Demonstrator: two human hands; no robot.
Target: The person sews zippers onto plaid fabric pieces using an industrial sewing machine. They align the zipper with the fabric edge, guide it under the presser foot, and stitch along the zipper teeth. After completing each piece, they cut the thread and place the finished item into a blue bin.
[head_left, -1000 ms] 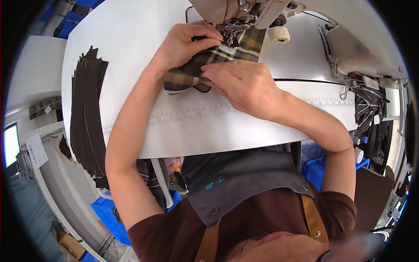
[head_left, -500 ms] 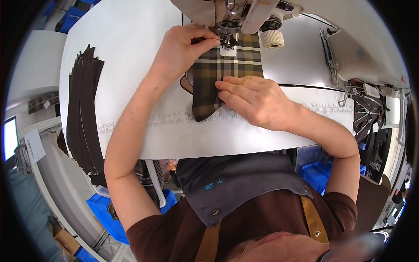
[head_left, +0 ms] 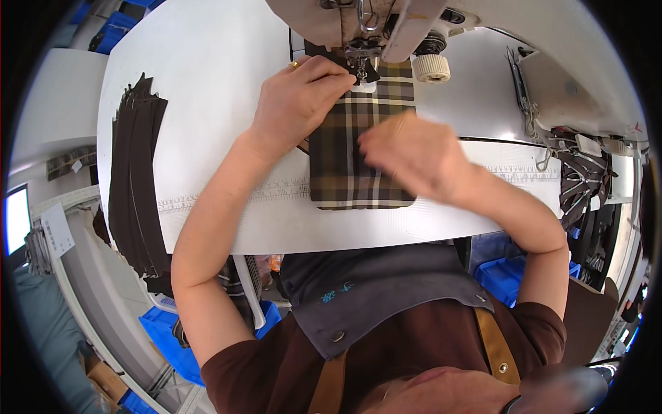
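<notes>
Plaid cloth (head_left: pixel 345 172) at the presser foot (head_left: pixel 361 67)

From my remote seat I have the brown, black and cream plaid lying flat on the white counter (head_left: pixel 276 231), its far end at the presser foot and its round-cornered near end short of the counter's front edge. It covers part of a printed ruler scale (head_left: pixel 269 192).

My left hand (head_left: pixel 293 103), a gold-coloured ring (head_left: pixel 294 65) on one finger, has thumb and forefinger pinched together just beside the foot; I cannot make out what lies between them. My right hand (head_left: pixel 417 155) is blurred over the cloth's right side, fingers bunched; I cannot tell whether it touches or grasps anything.

Above stands the sewing machine (head_left: pixel 310 21), with a cream knob (head_left: pixel 432 67) to the foot's right. Well to the left, I see a stack of dark brown strips (head_left: pixel 134 172) lying lengthwise. Nearest me, below the counter's edge, is a dark grey apron (head_left: pixel 386 283), with a blue bin (head_left: pixel 496 276) to its right.
</notes>
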